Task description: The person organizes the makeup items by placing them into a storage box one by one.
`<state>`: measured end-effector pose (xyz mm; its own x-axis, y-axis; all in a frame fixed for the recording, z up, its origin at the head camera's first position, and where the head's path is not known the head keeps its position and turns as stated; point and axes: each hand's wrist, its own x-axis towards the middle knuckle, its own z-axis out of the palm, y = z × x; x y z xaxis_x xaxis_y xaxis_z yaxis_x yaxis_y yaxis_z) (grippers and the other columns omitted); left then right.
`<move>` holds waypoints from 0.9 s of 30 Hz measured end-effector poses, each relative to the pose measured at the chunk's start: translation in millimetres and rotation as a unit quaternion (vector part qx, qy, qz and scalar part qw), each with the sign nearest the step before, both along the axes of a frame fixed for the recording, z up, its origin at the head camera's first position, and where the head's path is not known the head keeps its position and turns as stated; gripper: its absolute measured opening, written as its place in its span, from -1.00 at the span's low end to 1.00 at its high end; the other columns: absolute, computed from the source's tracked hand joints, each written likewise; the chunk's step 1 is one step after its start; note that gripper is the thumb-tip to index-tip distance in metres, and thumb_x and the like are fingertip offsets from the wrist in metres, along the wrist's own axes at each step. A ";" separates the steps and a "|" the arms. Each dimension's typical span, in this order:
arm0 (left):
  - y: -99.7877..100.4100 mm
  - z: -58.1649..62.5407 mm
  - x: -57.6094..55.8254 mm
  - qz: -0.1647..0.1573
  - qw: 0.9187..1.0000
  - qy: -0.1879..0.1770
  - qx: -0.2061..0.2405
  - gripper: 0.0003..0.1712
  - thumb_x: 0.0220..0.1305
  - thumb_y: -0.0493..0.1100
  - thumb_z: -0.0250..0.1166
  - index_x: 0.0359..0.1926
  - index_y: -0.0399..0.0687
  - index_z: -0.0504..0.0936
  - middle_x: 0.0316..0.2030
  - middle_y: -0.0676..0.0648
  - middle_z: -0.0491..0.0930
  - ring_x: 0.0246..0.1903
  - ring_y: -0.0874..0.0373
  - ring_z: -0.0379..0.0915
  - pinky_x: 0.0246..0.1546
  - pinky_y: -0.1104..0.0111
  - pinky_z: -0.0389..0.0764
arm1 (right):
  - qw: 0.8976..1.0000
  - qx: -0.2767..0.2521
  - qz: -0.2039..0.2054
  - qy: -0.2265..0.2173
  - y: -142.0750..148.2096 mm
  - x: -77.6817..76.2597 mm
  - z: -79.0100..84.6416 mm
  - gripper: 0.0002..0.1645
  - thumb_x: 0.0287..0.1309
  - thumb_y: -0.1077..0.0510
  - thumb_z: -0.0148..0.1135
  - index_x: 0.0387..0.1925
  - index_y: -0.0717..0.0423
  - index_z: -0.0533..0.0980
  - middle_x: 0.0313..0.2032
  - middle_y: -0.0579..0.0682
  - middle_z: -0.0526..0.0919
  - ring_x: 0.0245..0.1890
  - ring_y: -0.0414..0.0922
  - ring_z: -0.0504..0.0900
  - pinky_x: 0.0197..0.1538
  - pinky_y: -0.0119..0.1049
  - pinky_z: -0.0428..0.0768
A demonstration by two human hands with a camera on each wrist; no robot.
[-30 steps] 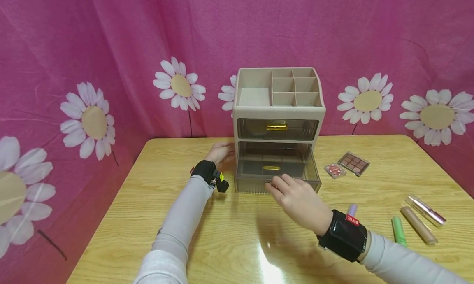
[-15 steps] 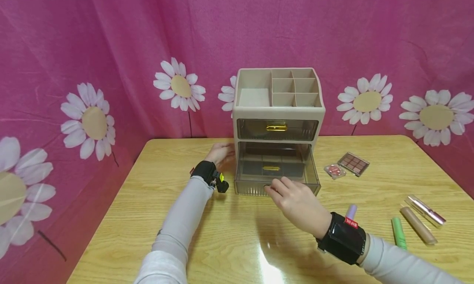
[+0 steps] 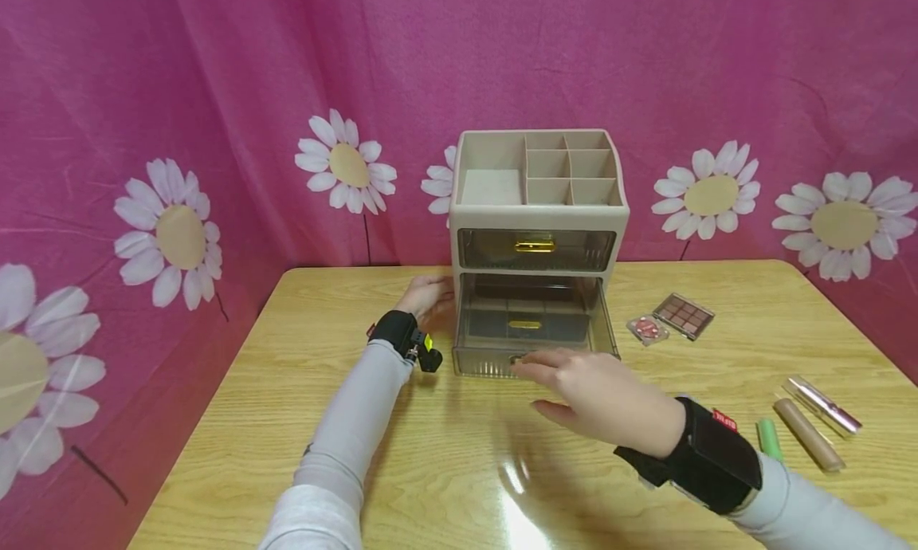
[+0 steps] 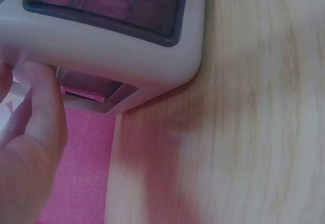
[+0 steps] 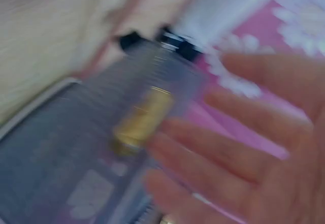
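A beige makeup organizer (image 3: 539,218) stands on the table, its upper drawer (image 3: 495,249) closed and its lower smoky, see-through drawer (image 3: 482,362) pulled out. At the organizer's left side, my left hand (image 3: 426,297) touches the rear edge; the left wrist view shows extended fingers (image 4: 46,107) against the beige frame (image 4: 101,56). My right hand (image 3: 598,394) is in front of the lower drawer, fingers spread and holding nothing. Blurred in the right wrist view, its fingertips come right beside the gold handle (image 5: 143,120) on the drawer front.
To the organizer's right lie an eyeshadow palette (image 3: 684,316) and a small compact (image 3: 648,329). Nearer the right edge are a clear and pink tube (image 3: 823,406), a brown tube (image 3: 809,434) and a green tube (image 3: 770,438). A pink flowered curtain (image 3: 402,72) hangs behind the table.
My right hand has let go of the lower drawer's handle, its fingers opening and the wrist shifting right. The drawer stays pulled out, and my left hand keeps its place.
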<state>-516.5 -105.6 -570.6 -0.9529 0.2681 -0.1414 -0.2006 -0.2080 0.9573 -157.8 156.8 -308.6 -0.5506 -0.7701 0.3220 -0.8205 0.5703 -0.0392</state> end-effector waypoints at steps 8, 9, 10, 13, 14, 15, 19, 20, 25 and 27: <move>6.7 32.0 30.1 0.017 1.000 -0.001 -0.020 -0.48 0.21 -0.33 0.18 0.21 -0.29 0.33 -0.02 -0.20 0.52 -0.06 -0.01 0.48 -0.08 0.25 0.56 | 0.995 -0.045 -0.012 -0.085 35.9 -7.6 50.1 -0.51 0.07 0.12 0.29 0.08 0.08 0.46 -0.05 0.00 0.59 -0.49 -0.33 0.56 -0.39 -0.45 0.58; 7.5 38.0 36.1 0.018 1.000 0.004 -0.023 -0.49 0.22 -0.33 0.16 0.21 -0.31 0.32 -0.03 -0.20 0.52 -0.07 -0.01 0.48 -0.09 0.26 0.57 | 0.995 -0.068 -0.020 -0.069 42.6 -10.3 54.8 -0.52 0.06 0.15 0.29 0.07 0.09 0.47 -0.07 0.01 0.60 -0.55 -0.38 0.53 -0.45 -0.50 0.55; 8.1 42.6 40.9 0.016 1.000 0.009 -0.023 -0.50 0.23 -0.33 0.16 0.19 -0.33 0.34 -0.05 -0.22 0.53 -0.09 -0.01 0.49 -0.12 0.27 0.58 | 0.994 -0.093 -0.029 -0.053 49.5 -13.5 58.9 -0.52 0.04 0.19 0.30 0.05 0.11 0.47 -0.09 0.02 0.61 -0.63 -0.42 0.44 -0.52 -0.56 0.49; 8.5 55.7 54.7 0.008 1.000 0.012 -0.014 -0.53 0.22 -0.32 0.18 0.16 -0.32 0.38 -0.06 -0.22 0.54 -0.11 0.00 0.50 -0.11 0.28 0.58 | 0.983 -0.157 -0.091 0.019 70.7 -23.4 67.5 -0.54 -0.03 0.29 0.33 -0.01 0.14 0.50 -0.16 0.03 0.62 -0.73 -0.38 0.28 -0.63 -0.60 0.32; 8.4 58.1 57.4 0.008 1.000 0.012 -0.011 -0.53 0.21 -0.32 0.18 0.15 -0.32 0.39 -0.07 -0.22 0.54 -0.11 0.00 0.50 -0.12 0.28 0.58 | 0.977 -0.171 -0.117 0.045 77.0 -27.3 68.8 -0.54 -0.05 0.32 0.33 -0.02 0.16 0.51 -0.15 0.05 0.62 -0.68 -0.33 0.36 -0.59 -0.57 0.34; 8.0 59.2 58.5 0.004 1.000 0.017 -0.007 -0.54 0.21 -0.33 0.19 0.14 -0.35 0.40 -0.08 -0.24 0.54 -0.12 -0.01 0.50 -0.14 0.27 0.59 | 0.970 -0.185 -0.143 0.072 82.7 -31.7 69.0 -0.53 -0.07 0.35 0.33 -0.03 0.18 0.51 -0.13 0.09 0.60 -0.61 -0.26 0.41 -0.53 -0.52 0.36; 7.7 60.8 59.6 0.008 1.000 0.010 -0.017 -0.54 0.22 -0.32 0.18 0.15 -0.30 0.40 -0.05 -0.21 0.54 -0.10 0.02 0.50 -0.11 0.28 0.58 | 0.944 -0.202 -0.240 0.106 102.6 -52.6 59.5 -0.49 -0.06 0.37 0.28 0.03 0.22 0.47 -0.05 0.22 0.50 -0.39 0.07 0.47 -0.38 -0.13 0.43; 7.5 58.6 57.6 0.010 1.000 0.014 -0.020 -0.55 0.22 -0.32 0.17 0.15 -0.32 0.40 -0.07 -0.21 0.55 -0.12 0.02 0.51 -0.14 0.29 0.59 | 0.941 -0.200 -0.254 0.100 107.2 -59.0 54.2 -0.48 -0.05 0.37 0.27 0.04 0.23 0.45 -0.03 0.25 0.47 -0.29 0.14 0.46 -0.32 -0.02 0.44; 8.5 51.3 51.1 0.016 1.000 0.008 0.002 -0.59 0.18 -0.33 0.22 0.07 -0.33 0.45 -0.14 -0.24 0.57 -0.17 -0.02 0.53 -0.16 0.26 0.60 | 0.943 -0.148 -0.297 0.005 130.8 -89.8 21.1 -0.44 0.01 0.29 0.23 0.09 0.32 0.36 -0.02 0.40 0.39 -0.14 0.30 0.41 -0.13 0.21 0.40; 10.7 52.4 51.8 0.023 1.000 0.000 0.000 -0.58 0.19 -0.35 0.19 0.09 -0.36 0.44 -0.11 -0.29 0.55 -0.13 -0.06 0.51 -0.11 0.23 0.58 | 0.945 -0.112 -0.304 -0.043 137.7 -100.6 8.5 -0.41 0.02 0.25 0.22 0.11 0.37 0.32 -0.01 0.44 0.38 -0.08 0.33 0.38 -0.06 0.24 0.37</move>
<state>-464.7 -94.9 -518.2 -0.9641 0.2245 -0.1416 -0.1911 -0.2172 0.9572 -258.4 294.5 -300.1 -0.9013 -0.2199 0.3731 -0.3312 0.9052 -0.2665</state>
